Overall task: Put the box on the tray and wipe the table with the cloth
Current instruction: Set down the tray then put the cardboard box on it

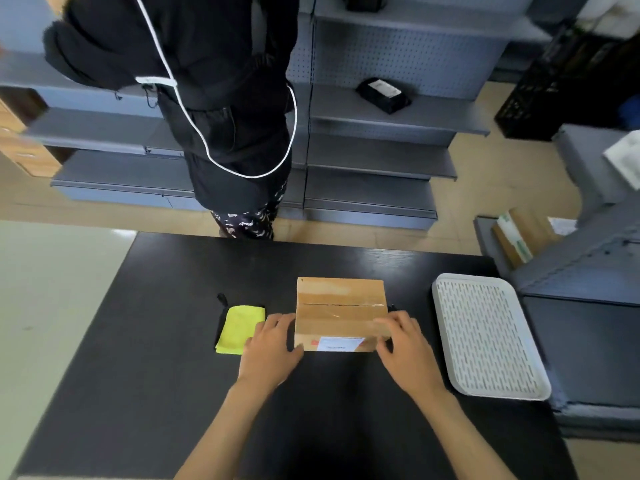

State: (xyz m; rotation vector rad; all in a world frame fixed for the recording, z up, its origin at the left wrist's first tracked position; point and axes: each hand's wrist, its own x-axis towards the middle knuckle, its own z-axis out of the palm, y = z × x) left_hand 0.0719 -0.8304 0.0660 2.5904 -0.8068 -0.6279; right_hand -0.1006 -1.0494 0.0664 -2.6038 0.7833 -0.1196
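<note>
A brown cardboard box (341, 308) with clear tape and a white label sits in the middle of the black table (173, 375). My left hand (272, 346) presses against its left near side and my right hand (405, 348) against its right near corner, so both hands clasp the box, which rests on the table. A folded yellow cloth (239, 327) lies just left of the box, partly under my left hand. A white perforated tray (485, 336) lies empty at the table's right edge.
A person in black clothes (214, 109) stands beyond the table's far edge with a white cable hanging. Grey shelves (381, 150) line the back, one holding a black device (382, 95). A grey unit (588, 271) stands right of the tray.
</note>
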